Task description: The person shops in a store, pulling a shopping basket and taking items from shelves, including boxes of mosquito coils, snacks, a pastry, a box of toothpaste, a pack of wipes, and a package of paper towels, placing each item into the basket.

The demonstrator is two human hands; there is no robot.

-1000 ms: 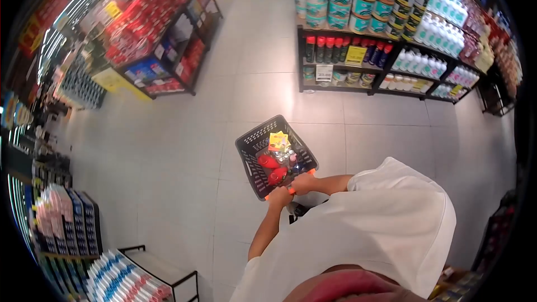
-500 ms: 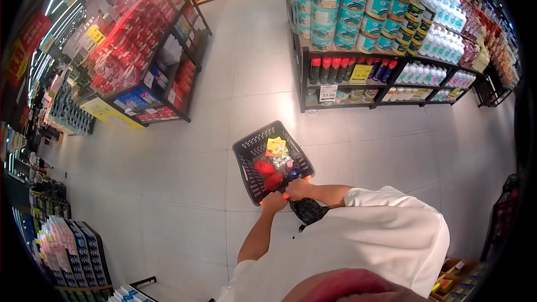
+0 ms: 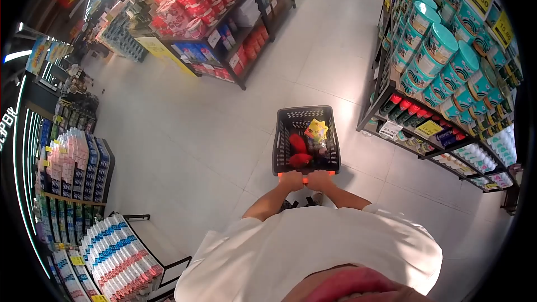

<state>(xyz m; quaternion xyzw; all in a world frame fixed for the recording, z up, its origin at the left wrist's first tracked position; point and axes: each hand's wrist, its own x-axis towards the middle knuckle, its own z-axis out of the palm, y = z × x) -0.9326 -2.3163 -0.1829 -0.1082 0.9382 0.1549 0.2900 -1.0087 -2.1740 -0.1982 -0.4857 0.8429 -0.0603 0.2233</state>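
Both of my hands are wrapped round the orange handle (image 3: 305,180) of a black plastic shopping cart (image 3: 275,144). My left hand (image 3: 291,180) is closed on the left part, and my right hand (image 3: 319,180) grips close beside it on the right. Inside the cart's latticed basket lie two red items (image 3: 300,160) on the left side. A yellow packet (image 3: 317,130) rests at the far right, with small clear or silvery items below it, too small to name. My fingertips are hidden under the handle.
To the right stands a shelf (image 3: 372,114) stacked with teal cans (image 3: 441,42) and red-capped bottles. Ahead on the left is a shelf (image 3: 238,50) of red packages. Toothpaste-like boxes (image 3: 120,257) fill a rack at lower left. Grey tiled floor (image 3: 190,128) runs between them.
The view has swung to the right-hand side's shelf tilting and the left racks coming into sight. The cart now points straight ahead, with both hands still on its handle.
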